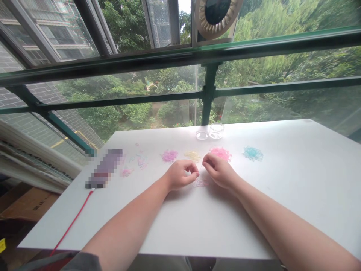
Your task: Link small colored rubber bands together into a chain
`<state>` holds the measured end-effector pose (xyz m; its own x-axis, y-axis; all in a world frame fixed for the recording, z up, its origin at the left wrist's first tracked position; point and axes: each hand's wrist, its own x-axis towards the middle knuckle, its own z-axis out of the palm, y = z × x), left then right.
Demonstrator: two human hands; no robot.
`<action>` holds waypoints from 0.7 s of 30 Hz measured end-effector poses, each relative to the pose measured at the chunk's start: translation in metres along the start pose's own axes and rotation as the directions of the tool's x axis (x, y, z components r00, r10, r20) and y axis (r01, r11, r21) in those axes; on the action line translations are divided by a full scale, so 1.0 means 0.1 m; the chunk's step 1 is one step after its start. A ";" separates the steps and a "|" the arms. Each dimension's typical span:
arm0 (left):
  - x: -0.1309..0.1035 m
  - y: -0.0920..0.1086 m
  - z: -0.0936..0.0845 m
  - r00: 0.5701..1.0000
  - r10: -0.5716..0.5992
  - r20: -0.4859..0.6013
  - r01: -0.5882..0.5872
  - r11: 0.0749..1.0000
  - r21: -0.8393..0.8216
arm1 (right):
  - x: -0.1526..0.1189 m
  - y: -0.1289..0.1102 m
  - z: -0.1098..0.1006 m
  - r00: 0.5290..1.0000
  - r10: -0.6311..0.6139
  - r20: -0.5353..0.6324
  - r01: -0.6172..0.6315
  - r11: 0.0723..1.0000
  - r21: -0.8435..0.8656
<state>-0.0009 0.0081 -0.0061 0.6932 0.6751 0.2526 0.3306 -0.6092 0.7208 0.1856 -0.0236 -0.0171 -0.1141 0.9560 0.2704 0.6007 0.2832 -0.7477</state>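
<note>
My left hand [183,175] and my right hand [220,169] face each other over the white table, fingertips pinched. Between them runs a thin, pale strand that looks like a small rubber band; its far details are too fine to make out. Just below the fingertips lies a small loose group of pink rubber bands [201,183]. Behind my hands are piles of small bands: purple [169,156], yellow [192,155], bright pink [220,153] and, farther right, teal [253,153]. My right hand partly covers the bright pink pile.
A clear round container [216,131] and a clear lid [202,135] stand at the table's back edge. Mixed small bands [141,162] lie at left, beside a blurred-out dark device [104,169] with a red cable [72,224]. A green railing [180,60] and window are behind.
</note>
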 end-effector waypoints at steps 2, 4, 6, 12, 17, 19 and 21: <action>-0.02 0.04 0.00 0.998 0.030 0.055 -0.029 0.999 -0.018 | 0.01 0.02 0.00 0.998 0.020 -0.053 -0.020 1.000 -0.010; -0.02 0.05 0.01 0.997 0.045 0.066 -0.043 0.999 -0.028 | 0.01 0.02 0.01 0.997 0.027 -0.065 -0.028 1.000 -0.005; -0.02 0.04 0.02 0.999 0.033 0.023 -0.033 0.999 -0.017 | 0.01 0.02 0.01 0.999 0.016 -0.028 -0.015 1.000 0.012; 0.03 -0.07 0.02 0.986 -0.061 -0.155 0.066 0.997 0.029 | -0.02 -0.01 0.00 0.998 -0.040 0.053 0.037 0.998 0.059; 0.04 -0.13 0.03 0.973 -0.095 -0.208 0.111 0.992 0.065 | 0.00 0.01 0.01 0.998 -0.020 0.059 0.016 0.998 0.062; 0.05 -0.16 0.03 0.971 -0.101 -0.215 0.125 0.987 0.102 | 0.01 0.01 0.02 0.998 -0.006 0.065 0.003 0.999 0.044; 0.08 -0.19 0.01 0.972 -0.100 -0.215 0.135 0.978 0.158 | 0.02 0.01 0.03 0.998 0.025 0.053 -0.026 1.000 0.012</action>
<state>-0.0010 0.0245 -0.0191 0.5031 0.8058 0.3122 0.5181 -0.5704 0.6373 0.1835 -0.0212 -0.0187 -0.1406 0.9655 0.2194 0.5936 0.2595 -0.7618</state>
